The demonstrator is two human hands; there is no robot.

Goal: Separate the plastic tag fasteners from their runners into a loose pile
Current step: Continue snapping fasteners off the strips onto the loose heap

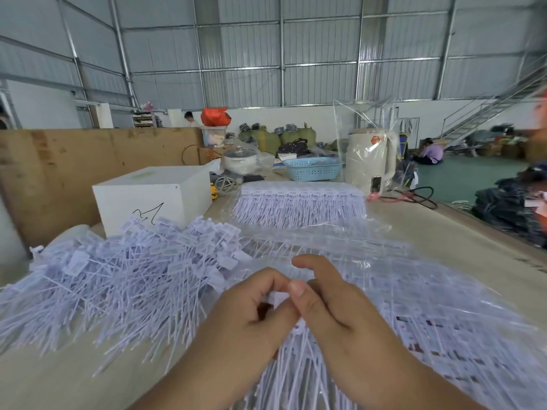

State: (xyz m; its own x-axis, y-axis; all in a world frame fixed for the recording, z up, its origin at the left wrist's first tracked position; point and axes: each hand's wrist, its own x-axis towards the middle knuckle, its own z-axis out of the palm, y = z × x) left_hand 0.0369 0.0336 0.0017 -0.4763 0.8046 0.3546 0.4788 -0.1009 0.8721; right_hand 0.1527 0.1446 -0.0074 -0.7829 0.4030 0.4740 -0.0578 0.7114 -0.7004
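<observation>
Hundreds of loose fasteners (124, 279) lie heaped left of the person's hands, their thin tails spilling toward the near table edge, with a bare strip of table (59, 377) in front of them. Behind that heap, farther from the hands, a white box (154, 196) stands against a brown board wall (59, 170) that closes off the left side.

Left hand (251, 318) and right hand (334, 315) meet at the middle, touching each other. The left hand's fingers are curled in, pinching a small white fastener head (279, 298) between thumb and forefinger. The right hand's thumb presses on the same piece, its forefinger raised and bent above; whether its other fingers grip anything I cannot tell. Beneath both hands a strip of fasteners still on its runner (296, 365) hangs down toward the near edge.

Right of the hands, clear bags of unseparated strips (444, 306) cover the table almost to its right edge. Beyond the hands, another bagged bundle (302, 205) lies flat, with bare tabletop around it. Farther back and right of that stand a blue basket (312, 168) and a cream kettle (371, 158) in plastic wrap. Past the table's right edge the green floor (461, 179) is open, with dark cloth piled (509, 208) beside it.
</observation>
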